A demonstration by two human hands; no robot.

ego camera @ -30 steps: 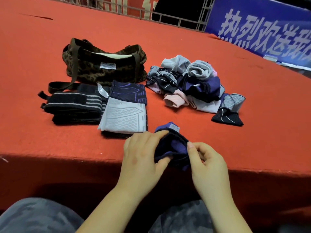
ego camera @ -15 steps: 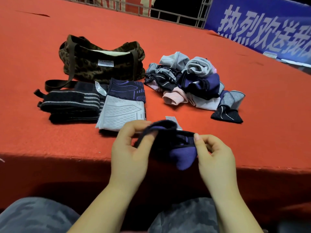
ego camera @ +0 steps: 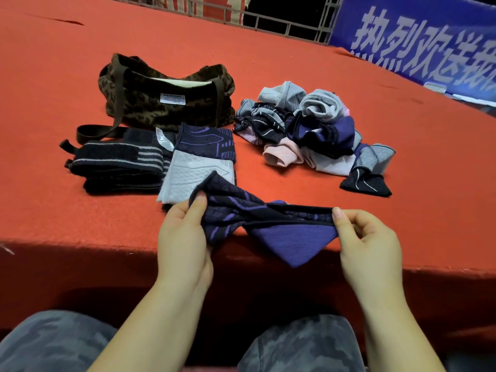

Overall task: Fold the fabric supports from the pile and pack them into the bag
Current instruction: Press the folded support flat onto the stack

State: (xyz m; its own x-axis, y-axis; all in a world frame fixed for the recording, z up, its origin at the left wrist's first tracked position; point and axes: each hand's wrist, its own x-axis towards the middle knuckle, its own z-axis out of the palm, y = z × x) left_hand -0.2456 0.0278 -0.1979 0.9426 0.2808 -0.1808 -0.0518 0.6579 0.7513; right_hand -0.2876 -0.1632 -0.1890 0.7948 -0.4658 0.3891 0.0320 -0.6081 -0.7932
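Note:
A dark purple and black fabric support (ego camera: 268,221) is stretched out, twisted, over the near edge of the red table. My left hand (ego camera: 182,237) grips its left end and my right hand (ego camera: 367,242) pinches its right end. A pile of crumpled supports (ego camera: 308,130) in grey, pink, purple and black lies at the middle right. Folded supports sit at the left: a black striped stack (ego camera: 115,162) and a grey and purple stack (ego camera: 198,162). The leopard-print bag (ego camera: 166,100) stands behind them, mouth open.
The red table (ego camera: 80,216) ends just under my hands. A blue banner (ego camera: 418,41) with white characters and a metal railing (ego camera: 281,20) stand at the far edge. My knees in grey camouflage trousers (ego camera: 300,345) are below the table.
My hands have moved apart, pulling the bunched purple support out into a long, twisted strip. The white tag seen on it earlier is now hidden.

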